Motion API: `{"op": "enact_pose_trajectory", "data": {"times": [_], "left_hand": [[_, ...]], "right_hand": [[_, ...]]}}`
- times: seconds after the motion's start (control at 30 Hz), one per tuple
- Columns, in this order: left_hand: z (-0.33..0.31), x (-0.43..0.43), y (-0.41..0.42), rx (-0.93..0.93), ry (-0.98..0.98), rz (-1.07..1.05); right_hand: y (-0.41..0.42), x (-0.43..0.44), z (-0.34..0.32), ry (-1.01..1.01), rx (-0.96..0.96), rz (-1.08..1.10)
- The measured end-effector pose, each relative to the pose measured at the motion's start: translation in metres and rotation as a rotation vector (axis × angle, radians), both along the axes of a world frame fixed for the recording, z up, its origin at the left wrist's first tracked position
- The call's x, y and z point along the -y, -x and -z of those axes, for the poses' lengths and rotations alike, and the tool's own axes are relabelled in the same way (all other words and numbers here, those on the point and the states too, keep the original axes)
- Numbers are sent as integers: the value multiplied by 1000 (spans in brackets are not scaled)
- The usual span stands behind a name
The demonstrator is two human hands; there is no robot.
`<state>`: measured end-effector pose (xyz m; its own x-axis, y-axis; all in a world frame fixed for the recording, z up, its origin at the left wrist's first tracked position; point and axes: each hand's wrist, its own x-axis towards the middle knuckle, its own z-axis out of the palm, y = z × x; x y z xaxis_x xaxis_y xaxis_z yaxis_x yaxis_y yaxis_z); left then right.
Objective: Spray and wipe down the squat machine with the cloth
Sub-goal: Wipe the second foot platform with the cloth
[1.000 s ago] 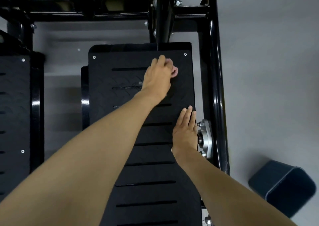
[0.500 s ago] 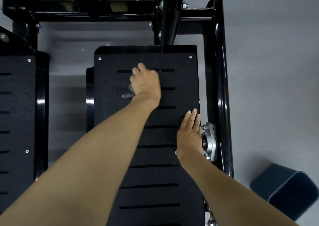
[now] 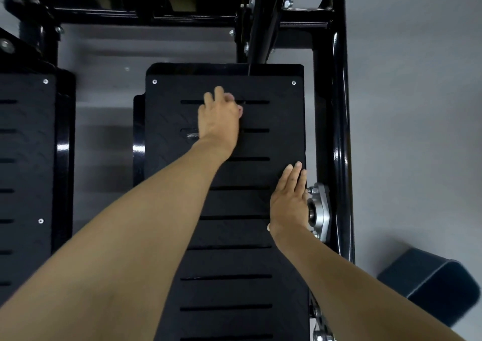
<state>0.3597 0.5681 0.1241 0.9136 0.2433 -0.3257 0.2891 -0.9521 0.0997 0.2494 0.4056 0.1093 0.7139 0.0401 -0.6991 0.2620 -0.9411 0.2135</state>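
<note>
The squat machine's black slotted footplate (image 3: pixel 234 262) fills the middle of the head view. My left hand (image 3: pixel 219 117) lies near the plate's top with its fingers curled and pressing down. It holds the cloth (image 3: pixel 191 135), which is almost wholly hidden beneath the hand; only a small pale bit shows beside the wrist. Flat on the plate's right edge rests my right hand (image 3: pixel 288 200), fingers straight and together, holding nothing. No spray bottle is in view.
A second footplate (image 3: pixel 23 158) lies at the left across a gap. The glossy black frame tube (image 3: pixel 336 132) runs down the right side, with a silver bearing block (image 3: pixel 319 210) by my right hand. A dark blue bin (image 3: pixel 430 286) stands on the grey floor at lower right.
My left hand has slid leftward across the top of the footplate, from near its right side toward the middle. My right hand has stayed in place.
</note>
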Motion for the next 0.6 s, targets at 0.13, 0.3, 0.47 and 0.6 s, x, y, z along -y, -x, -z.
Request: {"op": "enact_pose_trajectory", "data": {"times": [0.13,0.3,0.47,0.6], "left_hand": [[-9,38,-23,29,173,136],[1,50,-19,70,85,266],[7,2,1,50,9,173],[13,-40,19,41,-86,75]], "right_hand": [[0,-3,1,4,3,6],[-1,-2,1,12,-10,7],[0,-1,-1,1,-4,-9],[-1,-2,-3,0,-7,-4]]}}
